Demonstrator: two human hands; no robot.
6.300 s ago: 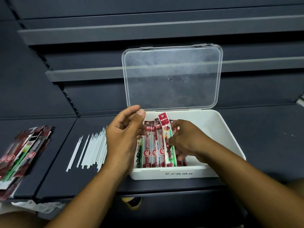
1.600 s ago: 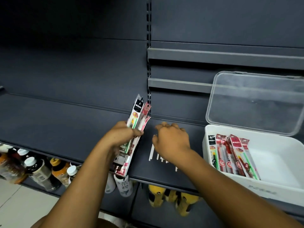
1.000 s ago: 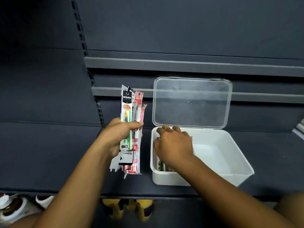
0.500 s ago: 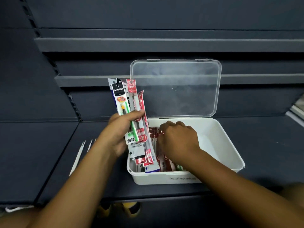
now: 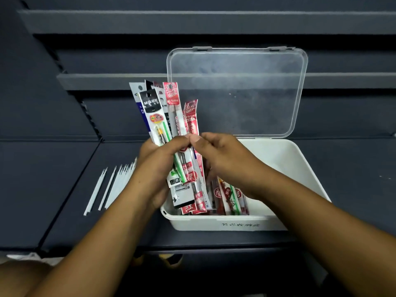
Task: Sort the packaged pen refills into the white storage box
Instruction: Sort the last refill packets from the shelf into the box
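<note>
Fingers (image 5: 179,141) of left hand (image 5: 157,168) curling round upright refill bundle (image 5: 159,116) | right hand (image 5: 222,159) fingers pinching red packet (image 5: 191,116) at bundle's 3 o'clock edge | both hovering over white storage box (image 5: 300,168)

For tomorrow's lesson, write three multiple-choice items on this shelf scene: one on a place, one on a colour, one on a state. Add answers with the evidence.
1. Relative to the storage box, the thin white sticks lie: A inside it; B on the shelf to its left; C behind it.
2. The box's walls are: A white; B red; C green.
3. The clear lid is: A shut; B open, standing upright; C removed.
Answers: B, they lie in a row on the dark shelf; A, the walls show plain white; B, it stands up behind the box.
</note>
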